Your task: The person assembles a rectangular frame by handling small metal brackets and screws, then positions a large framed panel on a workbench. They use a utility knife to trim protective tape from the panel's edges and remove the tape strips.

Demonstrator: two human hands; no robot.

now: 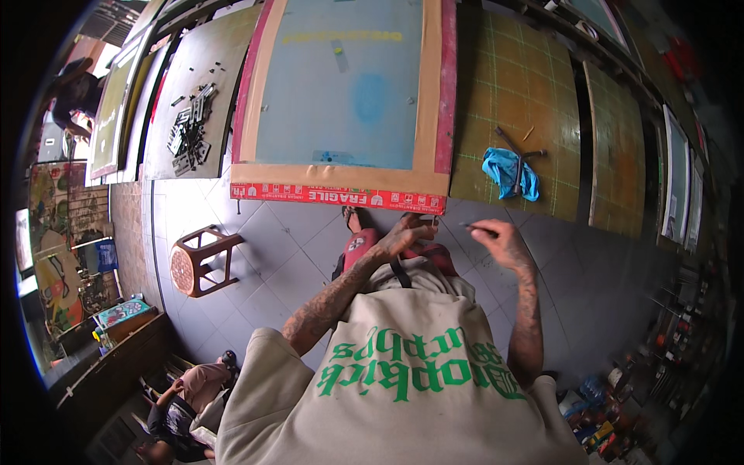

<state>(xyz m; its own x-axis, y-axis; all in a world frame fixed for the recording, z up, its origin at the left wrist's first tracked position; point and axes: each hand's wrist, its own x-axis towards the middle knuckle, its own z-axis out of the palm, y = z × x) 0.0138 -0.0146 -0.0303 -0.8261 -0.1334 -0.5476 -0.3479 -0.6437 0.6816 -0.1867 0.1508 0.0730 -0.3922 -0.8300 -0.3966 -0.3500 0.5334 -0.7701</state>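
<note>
In front of my body, my right hand pinches a small, slim dark piece; its kind is too small to tell. Fingers curled, my left hand is close to the near right corner of a framed screen. Whatever it may hold is hidden. The screen has a blue-grey mesh, a tan tape border and red printed tape along its near edge. On the board to the right lie a blue cloth and a dark metal tool with crossing arms, partly over the cloth.
Metal hardware parts are heaped on the left board. A brown plastic stool stands on the tiled floor. One person is at the lower left, another at the far left. Assorted items crowd the lower right.
</note>
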